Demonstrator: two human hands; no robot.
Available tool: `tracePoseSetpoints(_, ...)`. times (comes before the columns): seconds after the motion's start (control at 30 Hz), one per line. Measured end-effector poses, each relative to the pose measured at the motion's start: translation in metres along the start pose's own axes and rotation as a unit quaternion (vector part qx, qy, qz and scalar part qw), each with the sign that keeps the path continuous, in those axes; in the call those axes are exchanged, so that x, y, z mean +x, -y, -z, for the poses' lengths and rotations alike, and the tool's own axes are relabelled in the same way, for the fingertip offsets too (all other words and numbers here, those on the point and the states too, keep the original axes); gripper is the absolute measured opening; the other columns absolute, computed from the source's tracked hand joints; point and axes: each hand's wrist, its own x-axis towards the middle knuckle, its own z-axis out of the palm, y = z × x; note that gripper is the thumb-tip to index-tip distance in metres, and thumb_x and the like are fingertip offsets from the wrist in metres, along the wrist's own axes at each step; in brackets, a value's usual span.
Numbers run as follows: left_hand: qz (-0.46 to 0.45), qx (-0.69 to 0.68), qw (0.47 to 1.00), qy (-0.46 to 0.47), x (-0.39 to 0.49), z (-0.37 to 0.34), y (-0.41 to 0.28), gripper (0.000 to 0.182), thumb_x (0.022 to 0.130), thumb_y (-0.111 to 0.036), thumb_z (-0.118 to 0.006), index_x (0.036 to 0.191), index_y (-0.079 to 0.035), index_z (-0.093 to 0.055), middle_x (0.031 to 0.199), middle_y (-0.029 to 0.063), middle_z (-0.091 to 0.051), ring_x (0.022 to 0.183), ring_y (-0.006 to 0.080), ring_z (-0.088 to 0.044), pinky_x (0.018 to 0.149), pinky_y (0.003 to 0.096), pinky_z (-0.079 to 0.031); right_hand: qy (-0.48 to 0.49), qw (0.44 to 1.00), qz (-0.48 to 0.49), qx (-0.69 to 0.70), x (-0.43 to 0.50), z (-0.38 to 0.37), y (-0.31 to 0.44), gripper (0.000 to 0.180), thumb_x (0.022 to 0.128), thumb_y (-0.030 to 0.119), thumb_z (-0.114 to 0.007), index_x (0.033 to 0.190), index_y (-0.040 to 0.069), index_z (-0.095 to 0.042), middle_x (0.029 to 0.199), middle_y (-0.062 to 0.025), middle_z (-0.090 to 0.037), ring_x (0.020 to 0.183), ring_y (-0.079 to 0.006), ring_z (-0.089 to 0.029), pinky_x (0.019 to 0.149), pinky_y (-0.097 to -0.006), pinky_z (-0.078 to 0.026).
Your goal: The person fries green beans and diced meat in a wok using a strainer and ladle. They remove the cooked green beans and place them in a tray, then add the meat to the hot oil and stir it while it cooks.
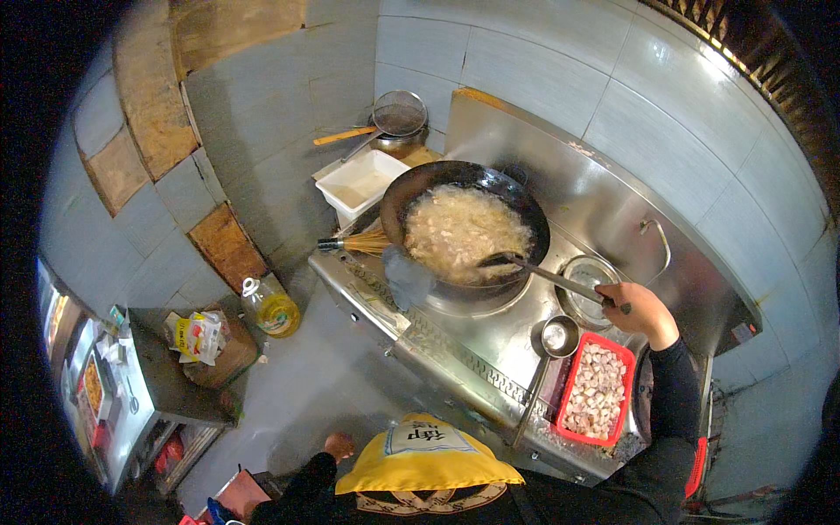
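My right hand (643,314) grips the long handle of a metal ladle (554,279). Its dark head dips into the near right side of a large black wok (394,210). Inside the wok, small pale pieces of food (466,230) are covered by bubbling, foamy oil. My left hand (339,446) hangs low beside my yellow apron (420,453), apart from the stove; its fingers are too small and blurred to read. Below my right forearm, a red plastic basket (559,410) holds many pale diced chunks (595,394).
A second ladle (556,338) lies on the steel stove (472,348) near a round metal pot (590,272) and a tap (659,243). Left of the wok are a bamboo brush (361,243), a white tub (361,187) and a mesh strainer (399,113). An oil jug (274,312) stands at left.
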Motion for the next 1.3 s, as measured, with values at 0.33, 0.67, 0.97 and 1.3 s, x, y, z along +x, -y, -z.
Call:
tracePoseSetpoints(0.33, -0.058, 0.311, 0.946, 0.067, -0.008, 0.011, 0.024, 0.018, 0.087, -0.027, -0.062, 0.074, -0.014, -0.066, 0.082, 0.0069, -0.064, 0.078, 0.0249, -0.060, 0.066, 0.0422, -0.049, -0.012, 0.995, -0.062, -0.082, 0.066, -0.185, 0.037, 0.055, 0.074, 0.006, -0.059, 0.129, 0.000, -0.054, 0.083, -0.0216, -0.068, 0.081, -0.0389, -0.068, 0.070, -0.0480, -0.055)
tracePoseSetpoints(0.67, 0.064, 0.476, 0.870, 0.108, 0.003, -0.011, -0.010, 0.021, 0.088, -0.021, -0.062, 0.068, -0.017, -0.068, 0.075, 0.0047, -0.064, 0.073, 0.0226, -0.061, 0.058, 0.0429, -0.047, -0.168, 0.972, -0.105, 0.126, 0.148, -0.262, 0.025, 0.032, 0.082, 0.016, -0.058, 0.110, 0.001, -0.058, 0.089, -0.0253, -0.066, 0.085, -0.0452, -0.064, 0.074, -0.0510, -0.054)
tracePoseSetpoints(0.97, -0.160, 0.234, 0.957, -0.065, -0.019, -0.021, 0.011, 0.037, 0.100, -0.020, -0.054, 0.063, -0.018, -0.048, 0.066, 0.0015, -0.041, 0.063, 0.0194, -0.044, 0.056, 0.0390, -0.038, -0.207, 0.960, -0.097, 0.165, 0.148, -0.199, -0.070, 0.031, 0.088, 0.016, -0.054, 0.111, -0.005, -0.060, 0.101, -0.0323, -0.065, 0.099, -0.0500, -0.061, 0.084, -0.0505, -0.049)
tracePoseSetpoints(1.3, 0.142, 0.356, 0.923, 0.027, -0.062, -0.065, -0.038, 0.039, 0.100, -0.022, -0.053, 0.061, -0.013, -0.057, 0.067, 0.0039, -0.046, 0.063, 0.0207, -0.047, 0.055, 0.0392, -0.041, 0.298, 0.623, -0.255, 0.677, 0.249, -0.229, -0.054, 0.031, 0.092, 0.009, -0.056, 0.062, 0.009, -0.047, 0.055, -0.0025, -0.048, 0.047, -0.0133, -0.047, 0.045, -0.0284, -0.037)
